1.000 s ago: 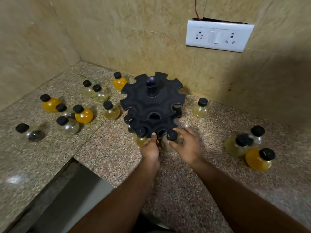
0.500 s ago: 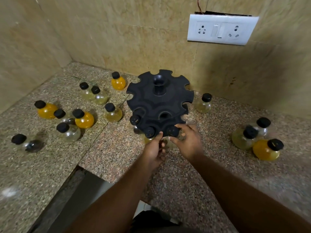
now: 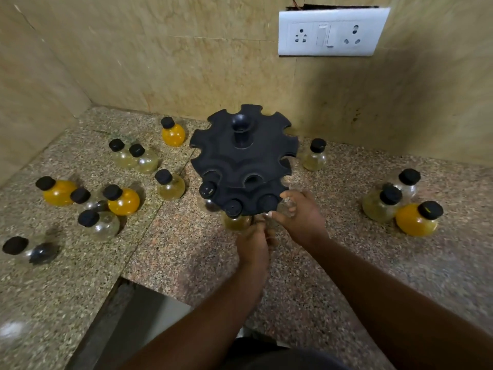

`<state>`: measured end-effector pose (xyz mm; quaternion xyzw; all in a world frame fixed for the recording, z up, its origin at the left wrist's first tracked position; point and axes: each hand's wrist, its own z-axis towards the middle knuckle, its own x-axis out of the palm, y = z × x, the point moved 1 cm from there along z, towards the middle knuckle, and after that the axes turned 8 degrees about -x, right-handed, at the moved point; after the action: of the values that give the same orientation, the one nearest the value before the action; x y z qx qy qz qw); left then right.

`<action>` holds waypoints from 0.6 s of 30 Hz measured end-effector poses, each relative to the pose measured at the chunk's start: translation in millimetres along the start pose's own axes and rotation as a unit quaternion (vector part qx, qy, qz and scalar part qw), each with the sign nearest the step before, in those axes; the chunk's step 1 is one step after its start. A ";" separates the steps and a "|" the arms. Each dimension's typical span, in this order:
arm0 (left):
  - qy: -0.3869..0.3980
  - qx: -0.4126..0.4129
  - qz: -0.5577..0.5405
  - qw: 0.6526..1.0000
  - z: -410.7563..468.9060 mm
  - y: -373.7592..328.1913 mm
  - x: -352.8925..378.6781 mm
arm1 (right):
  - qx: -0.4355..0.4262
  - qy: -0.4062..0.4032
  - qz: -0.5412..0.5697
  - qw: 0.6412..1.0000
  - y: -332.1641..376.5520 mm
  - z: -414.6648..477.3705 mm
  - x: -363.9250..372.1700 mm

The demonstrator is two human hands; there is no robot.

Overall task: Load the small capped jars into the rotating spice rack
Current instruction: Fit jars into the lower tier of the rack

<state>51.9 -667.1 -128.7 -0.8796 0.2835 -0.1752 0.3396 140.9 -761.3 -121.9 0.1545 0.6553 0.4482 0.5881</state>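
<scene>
The black two-tier spice rack (image 3: 241, 158) stands on the granite counter near the back wall. Three black-capped jars hang in its lower tier, at the front: one at the left (image 3: 207, 188), a pale yellow one (image 3: 236, 220), and a clear jar (image 3: 286, 206). My right hand (image 3: 302, 218) is curled around the clear jar's body at the rack's front right edge. My left hand (image 3: 253, 240) is just in front of the rack below the pale yellow jar, holding nothing. The upper tier's slots are bare.
Several loose jars stand to the left, among them orange ones (image 3: 122, 200) and clear ones (image 3: 100, 225). One pale jar (image 3: 314, 158) and three more (image 3: 416, 218) stand to the right. A counter cut-out (image 3: 128, 316) opens at lower left. A wall socket (image 3: 330, 32) sits above.
The clear jar in my right hand has slid into the lower tier's front slot. My left hand has drawn back a little from the rack's rim. The camera has tilted slightly.
</scene>
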 end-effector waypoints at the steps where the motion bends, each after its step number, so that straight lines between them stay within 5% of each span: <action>1: -0.002 0.005 0.013 1.000 -5.8 4.9 5.9 | 0.000 -0.002 -0.002 1.000 -4.6 -3.3 -6.0; 5: 0.052 0.061 0.117 0.990 -11.1 20.4 46.8 | 0.049 -0.035 -0.001 0.998 -41.6 -19.7 -40.3; 7: 0.073 0.130 0.244 0.958 -6.8 25.7 67.4 | 0.093 -0.062 0.009 0.994 -60.7 -30.9 -58.0; 13: 0.140 0.292 0.579 0.748 -1.4 36.3 134.5 | 0.199 -0.245 0.005 0.949 -107.7 -63.2 -110.0; 18: 0.154 0.298 0.708 0.621 21.7 44.5 171.5 | 0.169 -0.225 0.025 0.959 -125.0 -50.8 -129.0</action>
<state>179.2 -789.3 -155.3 -0.2176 0.7992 -0.0884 0.5534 169.0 -944.9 -141.3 0.3643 0.5681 0.2993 0.6745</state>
